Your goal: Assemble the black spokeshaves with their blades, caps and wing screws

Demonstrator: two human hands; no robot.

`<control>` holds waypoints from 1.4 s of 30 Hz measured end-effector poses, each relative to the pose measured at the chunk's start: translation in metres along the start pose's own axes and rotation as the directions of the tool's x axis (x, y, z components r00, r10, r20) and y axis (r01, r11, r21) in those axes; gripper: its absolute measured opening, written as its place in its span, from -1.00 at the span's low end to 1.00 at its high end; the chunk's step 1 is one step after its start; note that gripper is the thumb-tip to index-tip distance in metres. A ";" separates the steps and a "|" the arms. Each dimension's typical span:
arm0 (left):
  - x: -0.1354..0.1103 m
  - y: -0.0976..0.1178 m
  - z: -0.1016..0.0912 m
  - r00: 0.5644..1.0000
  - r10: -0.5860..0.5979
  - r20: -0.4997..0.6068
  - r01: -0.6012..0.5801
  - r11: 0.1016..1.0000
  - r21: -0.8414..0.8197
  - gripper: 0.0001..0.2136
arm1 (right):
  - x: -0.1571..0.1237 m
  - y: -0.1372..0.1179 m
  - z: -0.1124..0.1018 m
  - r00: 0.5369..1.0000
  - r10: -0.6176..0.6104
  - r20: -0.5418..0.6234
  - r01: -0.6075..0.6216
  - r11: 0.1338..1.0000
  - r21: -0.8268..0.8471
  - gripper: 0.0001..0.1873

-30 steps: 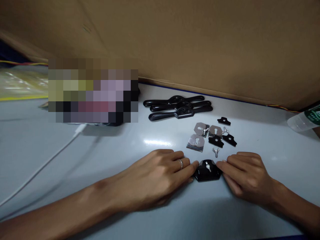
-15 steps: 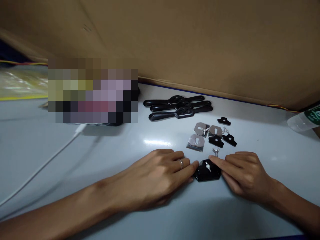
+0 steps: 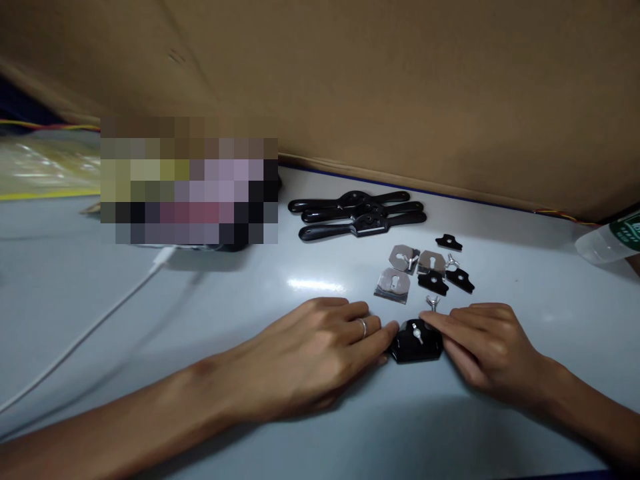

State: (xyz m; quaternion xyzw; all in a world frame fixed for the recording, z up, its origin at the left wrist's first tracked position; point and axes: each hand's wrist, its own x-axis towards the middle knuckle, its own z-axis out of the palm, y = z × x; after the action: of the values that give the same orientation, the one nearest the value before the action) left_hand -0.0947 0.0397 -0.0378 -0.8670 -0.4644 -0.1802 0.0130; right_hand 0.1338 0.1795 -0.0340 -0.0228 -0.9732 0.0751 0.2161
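Between my hands on the table lies a black spokeshave [image 3: 406,345], with a silver wing screw [image 3: 417,332] on its middle part. My left hand [image 3: 325,353], with a ring on one finger, closes over its left end. My right hand [image 3: 493,347] closes on its right end, index finger along the top edge. Both ends are hidden under my hands. Just behind stands a loose wing screw [image 3: 433,303]. Farther back are silver blades with keyhole slots [image 3: 393,283], more wing screws [image 3: 453,261] and small black cap plates [image 3: 433,282].
Three black spokeshave bodies [image 3: 370,225] lie side by side near the cardboard wall [image 3: 400,87]. A blurred-out object [image 3: 190,193] with a white cable [image 3: 100,333] sits at the left. A clear bottle [image 3: 600,243] lies at the right edge.
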 end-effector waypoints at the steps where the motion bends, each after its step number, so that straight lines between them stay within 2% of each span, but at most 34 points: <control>1: 0.000 0.000 0.000 1.000 -0.001 -0.006 0.001 1.000 0.003 -0.78 | 0.000 0.000 0.000 1.000 -0.001 0.006 0.001 1.000 -0.004 -0.69; 6: -0.002 -0.001 0.001 1.000 0.008 -0.017 -0.008 1.000 0.010 -0.76 | 0.001 0.000 -0.001 1.000 -0.014 0.017 0.014 1.000 -0.016 -0.68; 13: 0.000 0.000 0.000 0.999 -0.034 -0.015 0.035 0.999 0.032 -0.64 | 0.002 -0.002 0.000 0.999 0.011 -0.045 -0.013 0.999 -0.038 -0.73; 32: 0.001 0.000 0.000 1.000 0.011 -0.019 -0.010 0.999 0.053 -0.67 | 0.002 0.000 0.000 1.000 -0.008 -0.004 0.008 0.999 -0.040 -0.71; 38: 0.001 0.001 -0.001 0.999 -0.034 -0.004 0.034 0.999 -0.002 -0.79 | 0.003 -0.002 0.000 0.998 0.006 -0.068 -0.009 0.999 -0.038 -0.74; 42: 0.001 0.000 -0.002 0.999 -0.022 0.024 0.022 1.000 -0.015 -0.82 | 0.004 -0.003 0.000 0.998 0.008 -0.062 -0.010 0.999 -0.034 -0.72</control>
State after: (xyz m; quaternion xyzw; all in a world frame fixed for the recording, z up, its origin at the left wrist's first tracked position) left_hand -0.0946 0.0398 -0.0356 -0.8639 -0.4727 -0.1737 -0.0013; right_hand 0.1305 0.1773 -0.0321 -0.0335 -0.9671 0.0584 0.2454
